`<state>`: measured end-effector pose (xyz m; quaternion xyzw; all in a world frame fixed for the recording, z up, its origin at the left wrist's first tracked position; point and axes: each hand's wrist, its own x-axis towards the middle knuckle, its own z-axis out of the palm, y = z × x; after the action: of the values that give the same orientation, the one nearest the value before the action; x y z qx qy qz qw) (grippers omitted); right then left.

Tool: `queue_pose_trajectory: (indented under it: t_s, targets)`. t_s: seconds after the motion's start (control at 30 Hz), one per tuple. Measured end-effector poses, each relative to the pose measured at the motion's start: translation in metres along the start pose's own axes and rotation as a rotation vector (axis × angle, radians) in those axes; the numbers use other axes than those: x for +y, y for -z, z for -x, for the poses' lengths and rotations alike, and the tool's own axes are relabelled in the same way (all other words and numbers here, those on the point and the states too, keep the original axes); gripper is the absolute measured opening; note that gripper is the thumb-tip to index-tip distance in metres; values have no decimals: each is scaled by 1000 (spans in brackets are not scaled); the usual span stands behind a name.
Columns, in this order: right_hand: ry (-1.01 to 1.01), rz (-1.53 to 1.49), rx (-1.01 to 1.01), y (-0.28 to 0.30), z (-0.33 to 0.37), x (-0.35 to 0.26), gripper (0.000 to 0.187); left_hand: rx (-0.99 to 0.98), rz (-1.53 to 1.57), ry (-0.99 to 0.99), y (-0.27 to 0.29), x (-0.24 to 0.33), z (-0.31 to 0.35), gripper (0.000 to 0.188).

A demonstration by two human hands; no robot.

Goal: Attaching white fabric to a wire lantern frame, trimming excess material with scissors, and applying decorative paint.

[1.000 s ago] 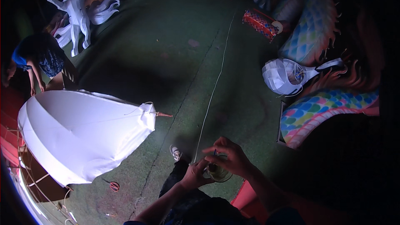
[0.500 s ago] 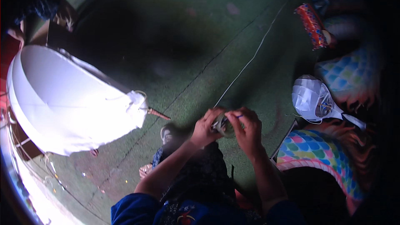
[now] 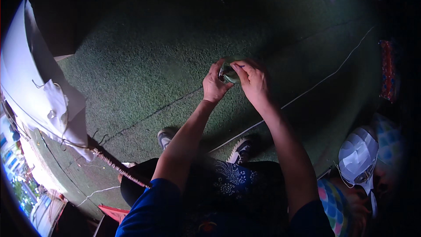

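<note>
Green turf (image 3: 131, 70) lies beneath both hands in the head view. The left hand (image 3: 214, 87) curls around a small translucent round container (image 3: 231, 78) held out ahead, apparently steadying it so the right hand (image 3: 253, 81), fingertips pinched on a slim blue piece (image 3: 240, 66), can work at its rim.

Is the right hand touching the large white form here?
No: the right hand is at the small round object, apart from the large white form at left.
</note>
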<state>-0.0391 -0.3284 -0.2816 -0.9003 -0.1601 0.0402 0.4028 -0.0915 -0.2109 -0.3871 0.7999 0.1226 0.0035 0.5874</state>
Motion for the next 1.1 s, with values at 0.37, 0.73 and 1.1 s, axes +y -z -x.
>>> queue_pose_trajectory:
  t_s: [0.37, 0.73, 1.1]
  targets:
    - [71, -74, 77, -101, -65, 56, 14, 354, 102, 232, 12, -119, -72, 83]
    - [0, -78, -21, -126, -60, 61, 17, 463, -132, 1, 41, -88, -17, 76]
    - [11, -13, -38, -132, -50, 49, 14, 305, -409, -248, 64, -48, -37, 22]
